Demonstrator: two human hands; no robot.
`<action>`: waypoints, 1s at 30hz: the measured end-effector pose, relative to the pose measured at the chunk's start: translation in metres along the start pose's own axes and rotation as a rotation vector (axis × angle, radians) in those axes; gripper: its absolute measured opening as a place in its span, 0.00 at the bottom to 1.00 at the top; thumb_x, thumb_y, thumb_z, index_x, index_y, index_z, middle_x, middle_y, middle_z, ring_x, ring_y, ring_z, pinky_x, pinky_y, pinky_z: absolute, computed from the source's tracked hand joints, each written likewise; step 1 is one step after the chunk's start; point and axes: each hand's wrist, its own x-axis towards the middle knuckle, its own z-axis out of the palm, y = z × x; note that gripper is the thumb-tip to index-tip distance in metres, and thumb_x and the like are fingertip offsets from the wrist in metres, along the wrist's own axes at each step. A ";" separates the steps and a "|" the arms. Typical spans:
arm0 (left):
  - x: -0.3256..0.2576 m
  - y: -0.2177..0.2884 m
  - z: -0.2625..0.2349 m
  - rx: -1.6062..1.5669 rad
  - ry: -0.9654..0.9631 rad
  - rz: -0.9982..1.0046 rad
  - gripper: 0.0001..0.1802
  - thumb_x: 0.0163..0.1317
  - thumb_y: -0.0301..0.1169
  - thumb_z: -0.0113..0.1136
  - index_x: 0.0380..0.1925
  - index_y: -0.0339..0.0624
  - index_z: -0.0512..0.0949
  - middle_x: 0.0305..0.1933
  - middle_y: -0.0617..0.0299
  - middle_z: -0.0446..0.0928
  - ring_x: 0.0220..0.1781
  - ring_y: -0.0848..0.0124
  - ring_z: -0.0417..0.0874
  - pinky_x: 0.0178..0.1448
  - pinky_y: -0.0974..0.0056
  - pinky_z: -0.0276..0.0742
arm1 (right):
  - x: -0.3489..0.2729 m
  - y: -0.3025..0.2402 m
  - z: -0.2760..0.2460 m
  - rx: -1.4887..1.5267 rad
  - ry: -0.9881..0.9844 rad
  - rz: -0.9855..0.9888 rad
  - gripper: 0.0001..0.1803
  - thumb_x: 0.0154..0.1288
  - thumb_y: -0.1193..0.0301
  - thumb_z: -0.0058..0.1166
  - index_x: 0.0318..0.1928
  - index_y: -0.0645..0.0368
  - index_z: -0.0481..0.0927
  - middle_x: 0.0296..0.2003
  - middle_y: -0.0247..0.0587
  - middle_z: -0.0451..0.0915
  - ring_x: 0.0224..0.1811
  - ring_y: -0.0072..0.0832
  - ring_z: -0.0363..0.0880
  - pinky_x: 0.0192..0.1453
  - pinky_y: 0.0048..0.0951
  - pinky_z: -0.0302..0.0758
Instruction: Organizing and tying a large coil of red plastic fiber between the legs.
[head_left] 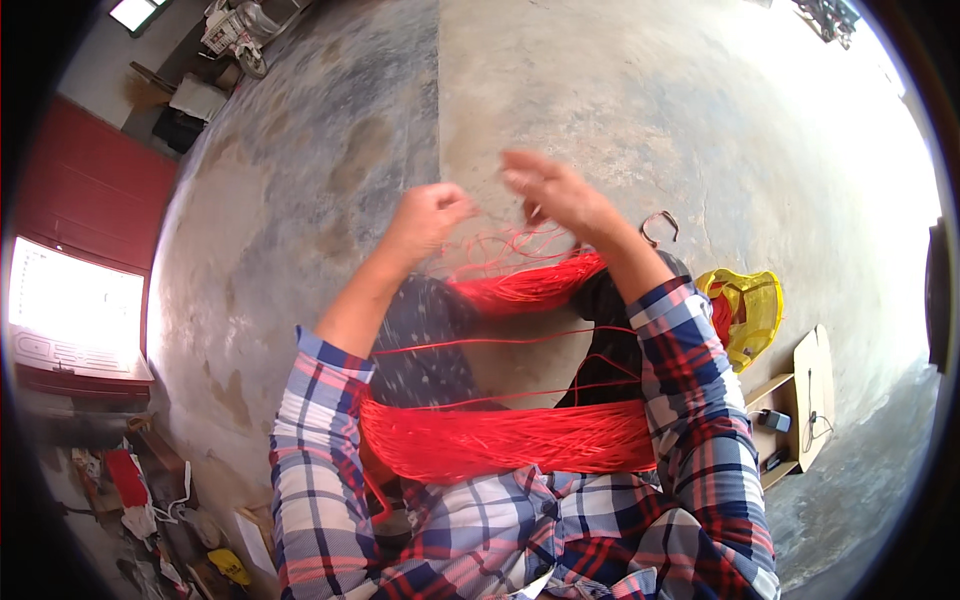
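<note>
A thick bundle of red cords [500, 440] lies across my lap, and a second hank of red cords [525, 285] runs over my knees. My left hand [432, 212] is closed in a fist, pinching thin red strands that trail down to the hank. My right hand [553, 190] is raised beside it, fingers partly spread and blurred, with a thin red strand looping below it. Loose single red strands [500, 340] stretch between the two bundles. Both forearms wear rolled checked sleeves.
Bare concrete floor [560, 90] spreads ahead. A yellow mesh bag [745, 310] with red inside lies at my right, next to a low wooden stand [800, 410] with small items. A curved metal hook [660, 225] lies on the floor. Clutter sits at lower left.
</note>
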 end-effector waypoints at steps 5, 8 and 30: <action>0.009 0.004 -0.005 -0.111 0.017 0.182 0.09 0.61 0.34 0.60 0.29 0.39 0.80 0.23 0.74 0.73 0.26 0.85 0.65 0.29 0.74 0.61 | -0.003 -0.012 -0.014 0.096 -0.036 0.120 0.14 0.67 0.62 0.51 0.37 0.61 0.80 0.24 0.29 0.70 0.24 0.17 0.67 0.29 0.24 0.72; 0.000 -0.026 -0.050 -0.133 0.152 -0.095 0.09 0.59 0.34 0.62 0.28 0.40 0.81 0.22 0.73 0.73 0.24 0.84 0.64 0.28 0.73 0.59 | 0.007 -0.005 -0.061 0.282 0.505 -0.027 0.10 0.66 0.66 0.51 0.35 0.60 0.78 0.21 0.27 0.66 0.20 0.18 0.62 0.25 0.24 0.66; -0.001 -0.037 -0.055 -0.195 0.089 -0.131 0.11 0.61 0.36 0.61 0.28 0.40 0.80 0.20 0.74 0.71 0.22 0.85 0.63 0.24 0.75 0.56 | 0.010 0.008 -0.059 0.070 0.404 -0.015 0.13 0.64 0.63 0.53 0.37 0.61 0.82 0.23 0.29 0.71 0.24 0.19 0.66 0.26 0.24 0.68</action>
